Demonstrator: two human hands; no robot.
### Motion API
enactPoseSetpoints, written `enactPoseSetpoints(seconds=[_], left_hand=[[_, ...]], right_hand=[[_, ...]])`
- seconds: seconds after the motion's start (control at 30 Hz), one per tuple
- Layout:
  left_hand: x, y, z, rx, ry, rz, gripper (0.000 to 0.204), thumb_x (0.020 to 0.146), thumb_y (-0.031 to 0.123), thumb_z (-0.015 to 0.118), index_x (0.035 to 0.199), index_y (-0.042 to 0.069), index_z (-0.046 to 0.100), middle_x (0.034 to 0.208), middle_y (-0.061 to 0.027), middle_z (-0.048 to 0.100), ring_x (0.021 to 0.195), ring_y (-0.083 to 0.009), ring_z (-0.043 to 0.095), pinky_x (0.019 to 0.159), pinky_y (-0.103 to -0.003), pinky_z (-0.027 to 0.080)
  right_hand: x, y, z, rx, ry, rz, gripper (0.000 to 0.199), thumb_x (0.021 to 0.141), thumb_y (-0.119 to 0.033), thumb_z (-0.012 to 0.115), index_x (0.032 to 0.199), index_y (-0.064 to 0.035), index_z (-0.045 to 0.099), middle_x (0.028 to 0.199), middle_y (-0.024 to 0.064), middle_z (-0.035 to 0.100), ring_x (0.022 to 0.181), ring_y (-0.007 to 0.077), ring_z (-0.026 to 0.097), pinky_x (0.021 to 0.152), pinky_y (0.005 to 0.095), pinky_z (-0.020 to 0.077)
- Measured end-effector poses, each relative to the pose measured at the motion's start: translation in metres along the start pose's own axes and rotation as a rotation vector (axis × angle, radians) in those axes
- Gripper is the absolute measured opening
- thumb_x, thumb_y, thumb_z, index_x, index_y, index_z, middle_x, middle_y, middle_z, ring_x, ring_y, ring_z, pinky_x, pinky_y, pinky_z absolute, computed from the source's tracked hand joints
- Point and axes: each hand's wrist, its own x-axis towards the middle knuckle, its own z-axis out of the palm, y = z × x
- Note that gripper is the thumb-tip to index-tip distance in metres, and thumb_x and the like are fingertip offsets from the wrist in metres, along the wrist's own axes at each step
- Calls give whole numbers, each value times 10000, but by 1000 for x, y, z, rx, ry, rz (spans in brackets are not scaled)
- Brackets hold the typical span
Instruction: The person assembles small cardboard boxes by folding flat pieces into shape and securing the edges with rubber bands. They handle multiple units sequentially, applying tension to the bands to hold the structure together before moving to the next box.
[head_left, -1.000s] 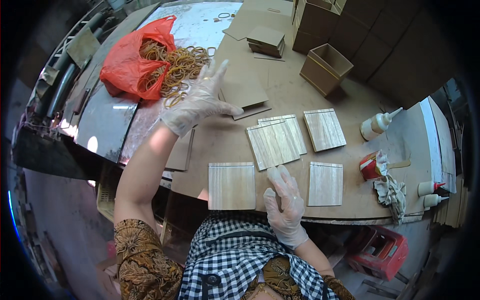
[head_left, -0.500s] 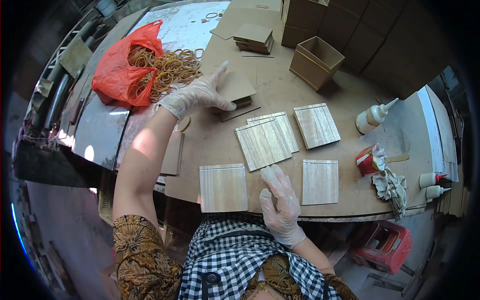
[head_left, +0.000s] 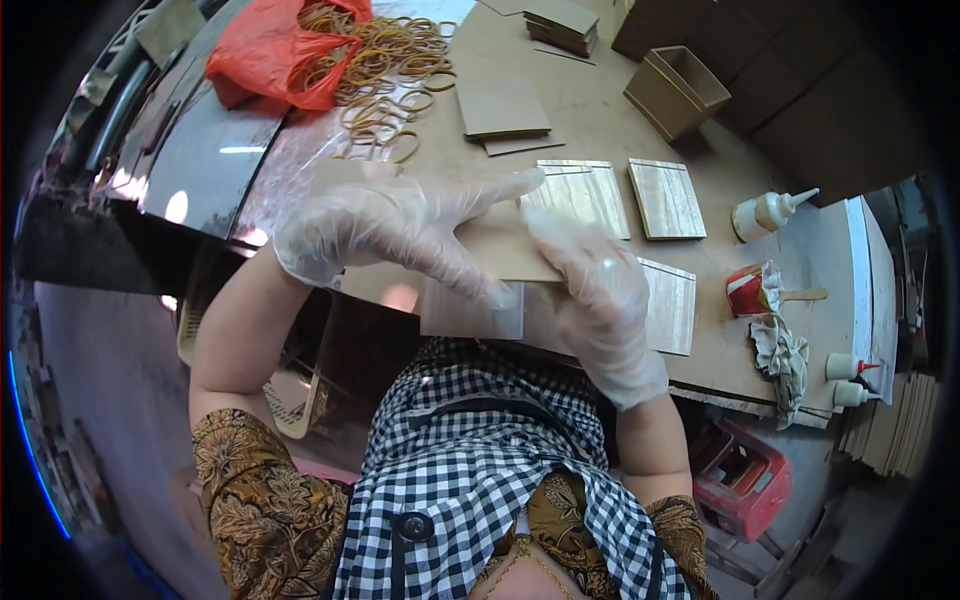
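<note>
Between my two gloved hands, above the table's near edge, is a thin brown board [head_left: 505, 250]. My left hand [head_left: 400, 225] grips its left side, thumb below and fingers along the far side. Fingers of my right hand [head_left: 600, 285], smeared by motion, close on its right edge. Partly hidden beneath lie pale wood-grain panels, each with a groove near one edge: one near panel [head_left: 470, 315] under my left thumb, one panel [head_left: 672, 305] right of my right hand, and another panel [head_left: 667, 200] farther back. Beyond my hands is a stack of brown boards [head_left: 505, 110].
A red plastic bag [head_left: 275, 60] spills rubber bands [head_left: 400, 65] at the back left. Behind stand another board stack [head_left: 562, 25] and an open brown box [head_left: 680, 95]. On the right are a glue bottle [head_left: 770, 215], a red tub [head_left: 748, 290], a rag [head_left: 778, 360] and small bottles [head_left: 850, 367].
My left hand has come back from the board stack with a brown board. My right hand has risen from the table edge to the board's right side. The view has shifted.
</note>
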Motion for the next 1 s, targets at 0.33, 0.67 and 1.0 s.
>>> enactPoseSetpoints(seconds=[0.33, 0.67, 1.0], left_hand=[[-66, -55, 112, -47, 1391, 20, 287, 1049, 168, 461, 1164, -8, 657, 1103, -113, 689, 1062, -240, 637, 962, -324, 475], [-66, -76, 153, 28, 1182, 232, 259, 1033, 129, 459, 1017, 33, 699, 1051, -85, 742, 1103, -267, 621, 1013, -391, 455], [-64, -83, 152, 136, 1152, 321, 183, 1010, 118, 509, 988, 52, 678, 1088, -79, 742, 1044, -307, 664, 986, -438, 484]], right_hand=[[23, 7, 13, 408, -177, 341, 200, 824, -16, 754, 1020, -52, 733, 880, 94, 736, 786, 175, 716, 709, 280, 551], [27, 5, 30, 386, -268, 375, 193, 837, -4, 735, 1019, -69, 738, 880, 95, 740, 793, 171, 718, 725, 278, 554], [24, 8, 37, 429, -262, 403, 184, 823, 19, 741, 995, -47, 734, 887, 95, 745, 810, 143, 715, 741, 270, 561]])
